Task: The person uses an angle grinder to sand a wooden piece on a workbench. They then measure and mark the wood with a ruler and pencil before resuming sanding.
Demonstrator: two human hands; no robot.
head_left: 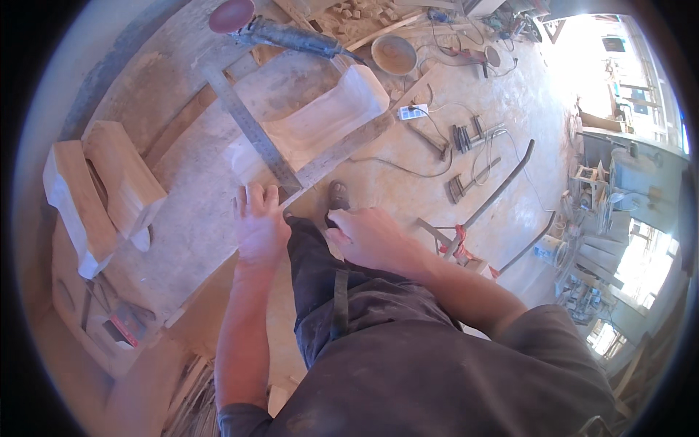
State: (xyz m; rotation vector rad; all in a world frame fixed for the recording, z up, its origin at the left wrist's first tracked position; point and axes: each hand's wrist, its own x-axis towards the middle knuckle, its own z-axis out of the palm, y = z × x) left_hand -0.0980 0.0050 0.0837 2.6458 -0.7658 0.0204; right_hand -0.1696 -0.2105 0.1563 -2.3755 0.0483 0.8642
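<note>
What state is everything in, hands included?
Metal ruler: lying across the curved wood
Left hand: at the ruler's near end, grip unclear
Right hand: fingers curled, apart from the ruler
Two wooden blocks: lying side by side
Bowl: upright, uncovered
Power tool: lying down; running or not, unclear
Power strip: on the floor; live or not, unclear

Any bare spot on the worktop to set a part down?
Yes: worktop between the carved wooden blocks and the metal straightedge, left of the left hand. Crowded: to the straightedge's right and beyond it, with a pale carved piece and a power tool.
</note>
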